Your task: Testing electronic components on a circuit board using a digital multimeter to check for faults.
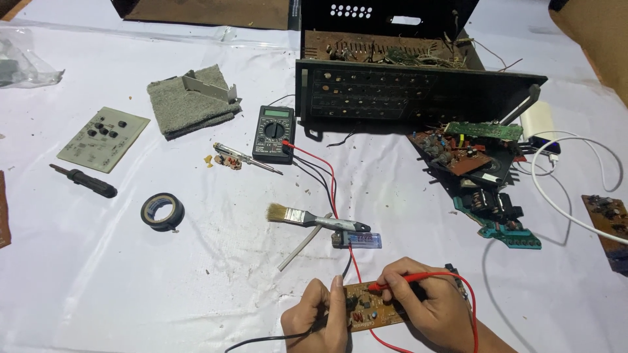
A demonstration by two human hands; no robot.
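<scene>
Red probe, brown circuit board, seemingly black multimeter.

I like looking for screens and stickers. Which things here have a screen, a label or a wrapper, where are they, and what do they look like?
Multimeter: middle of the table, black box, small pale green screen, round dial.
Small labelled tube: beside the brush, white and blue label.
Clear plastic bag: far left edge, crumpled, see-through.
Tape roll: left, black ring, blue inner label.

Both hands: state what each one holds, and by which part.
The right hand holds the red multimeter probe along its handle, tip on the brown circuit board. The left hand pinches the black probe, mostly hidden, by its fingers.
</scene>
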